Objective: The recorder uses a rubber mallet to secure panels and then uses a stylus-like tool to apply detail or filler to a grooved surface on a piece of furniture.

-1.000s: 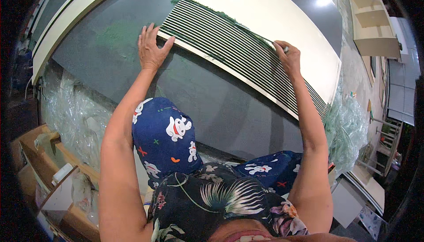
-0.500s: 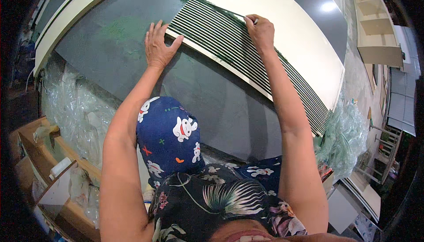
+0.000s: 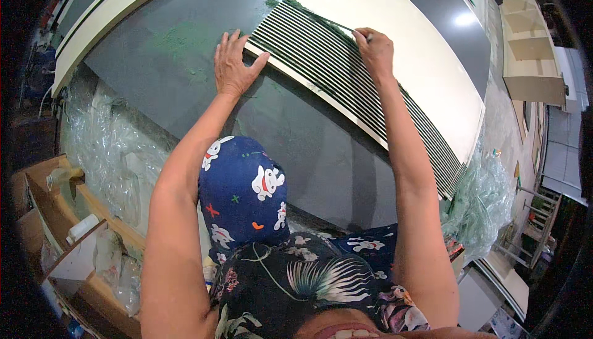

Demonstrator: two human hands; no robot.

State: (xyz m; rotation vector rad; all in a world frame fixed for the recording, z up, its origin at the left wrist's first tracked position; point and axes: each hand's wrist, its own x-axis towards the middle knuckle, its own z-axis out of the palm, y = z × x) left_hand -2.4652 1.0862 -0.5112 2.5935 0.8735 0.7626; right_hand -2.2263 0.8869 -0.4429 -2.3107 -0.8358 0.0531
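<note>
A cream panel (image 3: pixel 426 55) with a band of dark parallel grooves (image 3: pixel 321 61) lies on a grey board (image 3: pixel 296 153). My right hand (image 3: pixel 375 51) is closed round a thin dark stick-like tool (image 3: pixel 340 25), whose exact kind I cannot make out. Its slender shaft points left along the far edge of the grooves, where dark green crumbs (image 3: pixel 299 6) have gathered. My left hand (image 3: pixel 236 67) rests with fingers spread at the panel's near left corner, its thumb by the cream edge. Nothing is gripped in it.
Green dust (image 3: pixel 179 39) smears the grey board at left. Crumpled clear plastic (image 3: pixel 111 141) lies left, and more plastic wrap (image 3: pixel 479 206) at right. A wooden box (image 3: pixel 62 240) with bottles stands at lower left. Cream shelving (image 3: pixel 531 42) stands at far right.
My view has shifted slightly, so panel and hands sit a little further right in the picture. The right hand keeps its hold on the tool; the left hand stays at the corner.
</note>
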